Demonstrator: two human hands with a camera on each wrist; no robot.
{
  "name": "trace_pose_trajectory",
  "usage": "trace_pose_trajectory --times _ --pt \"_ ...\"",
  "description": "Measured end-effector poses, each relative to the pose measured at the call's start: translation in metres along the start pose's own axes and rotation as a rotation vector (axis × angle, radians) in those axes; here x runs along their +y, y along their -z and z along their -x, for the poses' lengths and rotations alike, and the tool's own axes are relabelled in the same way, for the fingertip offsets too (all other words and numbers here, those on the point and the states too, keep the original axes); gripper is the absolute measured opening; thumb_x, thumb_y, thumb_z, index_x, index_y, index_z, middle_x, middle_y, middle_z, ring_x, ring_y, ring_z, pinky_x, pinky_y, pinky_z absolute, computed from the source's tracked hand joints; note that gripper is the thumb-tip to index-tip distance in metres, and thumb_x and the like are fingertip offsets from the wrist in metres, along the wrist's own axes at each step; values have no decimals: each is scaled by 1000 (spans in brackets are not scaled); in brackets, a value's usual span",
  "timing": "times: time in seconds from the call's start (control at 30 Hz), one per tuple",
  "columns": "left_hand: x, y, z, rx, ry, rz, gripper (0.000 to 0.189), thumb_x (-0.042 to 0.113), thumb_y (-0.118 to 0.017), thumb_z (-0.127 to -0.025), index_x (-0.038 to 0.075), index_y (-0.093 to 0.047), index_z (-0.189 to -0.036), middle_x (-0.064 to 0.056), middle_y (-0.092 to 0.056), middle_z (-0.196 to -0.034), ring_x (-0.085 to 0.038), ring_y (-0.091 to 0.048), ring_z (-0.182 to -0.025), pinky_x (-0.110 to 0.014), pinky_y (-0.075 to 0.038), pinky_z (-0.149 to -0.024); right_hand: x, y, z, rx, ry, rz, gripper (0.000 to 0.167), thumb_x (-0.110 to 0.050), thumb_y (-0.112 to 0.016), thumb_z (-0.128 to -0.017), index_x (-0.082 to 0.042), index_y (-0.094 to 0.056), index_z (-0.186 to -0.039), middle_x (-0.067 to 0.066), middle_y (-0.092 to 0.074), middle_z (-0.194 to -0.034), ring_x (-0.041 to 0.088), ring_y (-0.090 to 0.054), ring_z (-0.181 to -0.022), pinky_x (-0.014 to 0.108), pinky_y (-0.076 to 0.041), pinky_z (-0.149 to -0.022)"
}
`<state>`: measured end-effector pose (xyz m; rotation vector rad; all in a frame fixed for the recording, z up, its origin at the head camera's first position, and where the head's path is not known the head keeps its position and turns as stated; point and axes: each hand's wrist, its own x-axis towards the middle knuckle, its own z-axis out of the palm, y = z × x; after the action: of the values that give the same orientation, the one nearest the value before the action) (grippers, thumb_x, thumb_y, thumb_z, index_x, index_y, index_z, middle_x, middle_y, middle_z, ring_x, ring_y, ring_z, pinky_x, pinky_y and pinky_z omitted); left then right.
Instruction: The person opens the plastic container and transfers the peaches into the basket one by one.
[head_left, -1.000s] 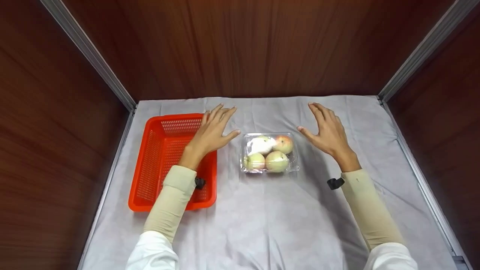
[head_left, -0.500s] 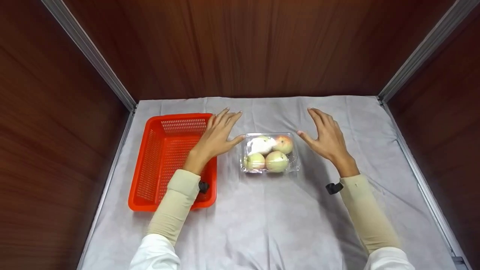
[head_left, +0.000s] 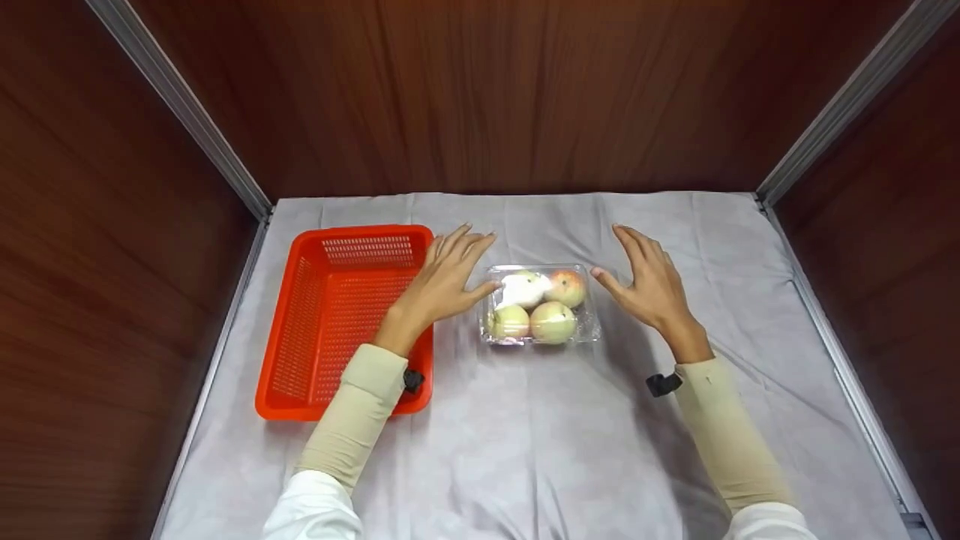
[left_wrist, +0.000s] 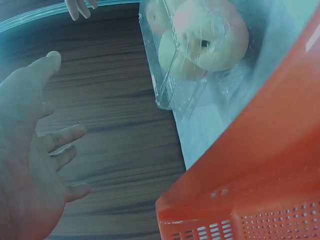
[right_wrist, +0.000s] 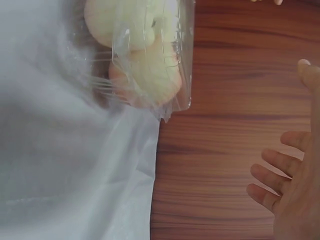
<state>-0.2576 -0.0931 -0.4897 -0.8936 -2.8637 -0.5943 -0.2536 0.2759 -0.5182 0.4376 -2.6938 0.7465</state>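
Observation:
A clear plastic clamshell box (head_left: 591,334) with several pale yellow-red fruits, apple- or peach-like (head_left: 553,322), lies on the grey cloth. My left hand (head_left: 441,285) hovers at the box's left with fingers spread; its thumb tip overlaps the box's left edge in the head view. On the other side my right hand (head_left: 651,289) is raised, fingers spread, thumb pointing at the box's upper right corner. Neither hand holds anything. Both wrist views show the box, in the left one (left_wrist: 165,95) and the right one (right_wrist: 185,75), apart from the fingers.
A red perforated plastic basket (head_left: 300,240) stands left of the box, partly under my left forearm. Grey cloth (head_left: 510,450) covers the table. Dark wood-grain panels (head_left: 480,97) with metal corner rails (head_left: 832,97) enclose the back and sides.
My left hand has moved right and a little toward me, its thumb now overlapping the box. The right hand has come slightly toward me and inward. Box and basket stay put.

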Motion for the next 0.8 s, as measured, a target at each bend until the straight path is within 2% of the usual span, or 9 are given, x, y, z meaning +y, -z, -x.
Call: trace_pose_trajectory --times 0.23,0.5,0.8 --pt "5 -8 3 -17 -11 -8 77 55 -59 -104 21 -32 -168 -9 -41 -168 -33 -18 -165 -64 -11 -132 0 -4 5 -3 -16 -42 79 -50 -69 -99 -13 -43 -163 16 -47 -164 42 -46 -149 63 -35 -121" --pt "12 -21 6 -39 -40 -12 76 54 -58 -105 19 -34 -167 -10 -42 -166 -35 -20 -164 -63 -14 -132 -2 -9 13 -7 -19 -50 78 -49 -71 -98 -12 -44 -162 16 -49 -163 41 -47 -148 64 -37 -119" --pt "21 -25 6 -65 -70 -7 77 55 -57 -104 18 -33 -168 -10 -42 -167 -34 -21 -164 -62 -14 -133 -5 -15 22 -28 -26 -62 78 -48 -70 -98 -13 -43 -162 15 -48 -163 40 -46 -149 62 -37 -120"
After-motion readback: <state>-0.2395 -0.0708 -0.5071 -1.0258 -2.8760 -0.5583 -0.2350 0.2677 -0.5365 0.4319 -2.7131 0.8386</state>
